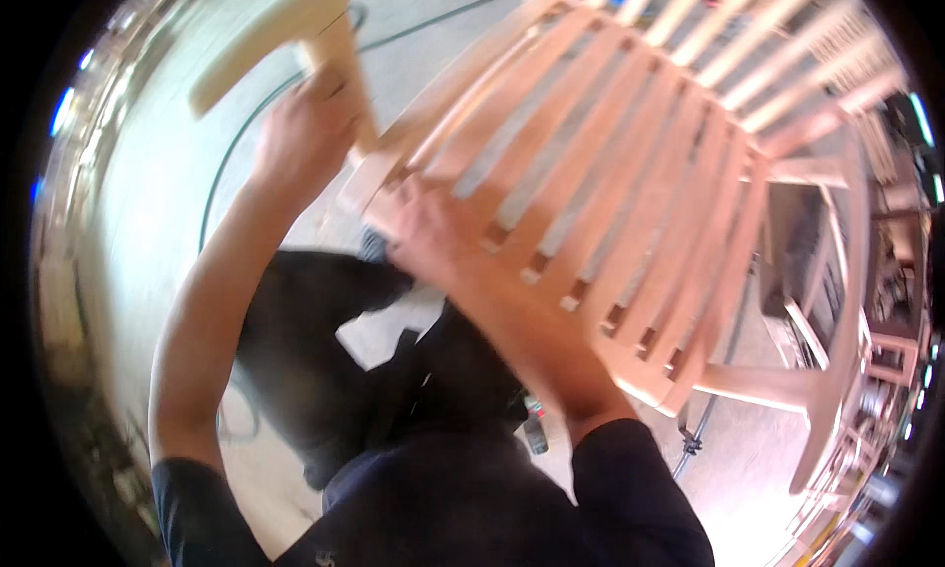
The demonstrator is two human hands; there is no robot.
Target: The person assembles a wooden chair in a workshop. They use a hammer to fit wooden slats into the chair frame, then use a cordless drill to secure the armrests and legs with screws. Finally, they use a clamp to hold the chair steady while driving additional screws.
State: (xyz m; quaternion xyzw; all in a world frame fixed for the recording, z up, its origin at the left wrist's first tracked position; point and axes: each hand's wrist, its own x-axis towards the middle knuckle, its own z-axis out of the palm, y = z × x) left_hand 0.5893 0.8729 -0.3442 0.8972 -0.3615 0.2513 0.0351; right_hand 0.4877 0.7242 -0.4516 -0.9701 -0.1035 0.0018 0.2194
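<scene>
A pale wooden chair [591,193] with a slatted seat and slatted back stands tilted across the view in front of me. My left hand [307,139] is closed around the upright post [340,70] under the chair's left armrest [266,40]. Against the front left corner of the seat rests my right hand [428,227], its fingers curled over the edge close to the post's joint. Motion blurs both hands, and the right fingertips are partly hidden. Whether the right fingers hold anything small cannot be made out.
The chair's other armrest [832,390] reaches out at the right. A dark hose [231,163] winds over the concrete floor [148,222]. A small bottle [535,429] stands near my legs. Wooden chair frames [891,355] and other pieces crowd the right rim.
</scene>
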